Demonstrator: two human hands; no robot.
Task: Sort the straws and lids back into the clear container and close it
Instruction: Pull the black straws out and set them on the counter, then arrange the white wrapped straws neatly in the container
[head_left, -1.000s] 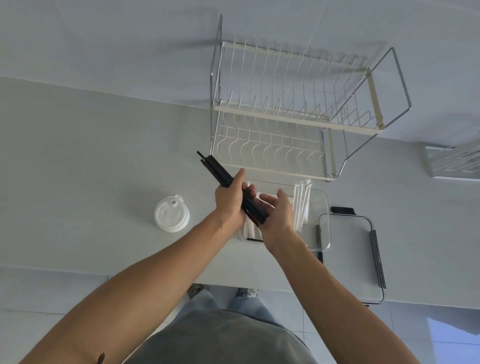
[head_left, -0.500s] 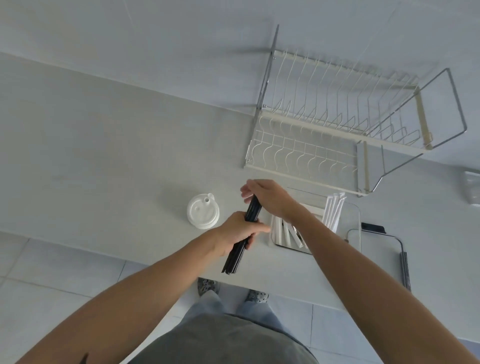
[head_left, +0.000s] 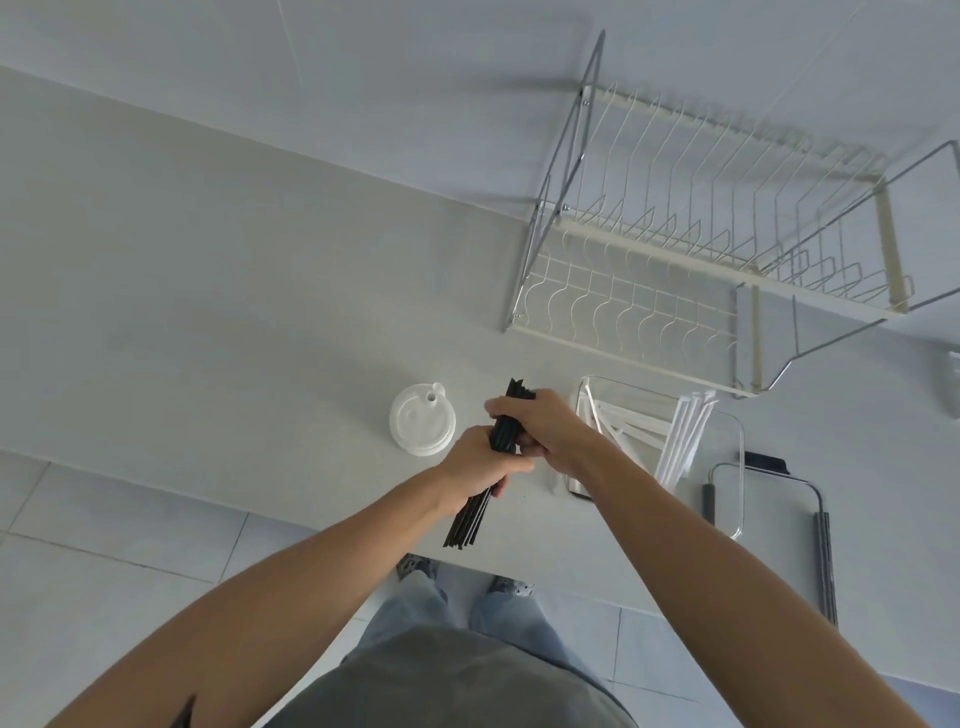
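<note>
Both hands hold one bundle of black straws (head_left: 475, 514) above the counter's front edge. My left hand (head_left: 480, 467) grips the middle of the bundle, and my right hand (head_left: 540, 431) closes over its upper end. The bundle stands nearly upright, its lower end fanned out. To the right sits the clear container (head_left: 730, 441), open, with white wrapped straws (head_left: 680, 441) lying in it and leaning on its rim. A stack of white cup lids (head_left: 422, 426) rests on the counter left of my hands. The container's clear lid (head_left: 769, 499) lies flat at the right.
A white wire dish rack (head_left: 675, 249) stands at the back right, against the wall. The grey counter (head_left: 208, 291) stretches away to the left. Its front edge runs below my hands, with the tiled floor (head_left: 104, 571) and my feet beneath.
The straw bundle has swung from slanting up-left to nearly upright. My right hand has shifted from its lower end to its top. The view has panned left.
</note>
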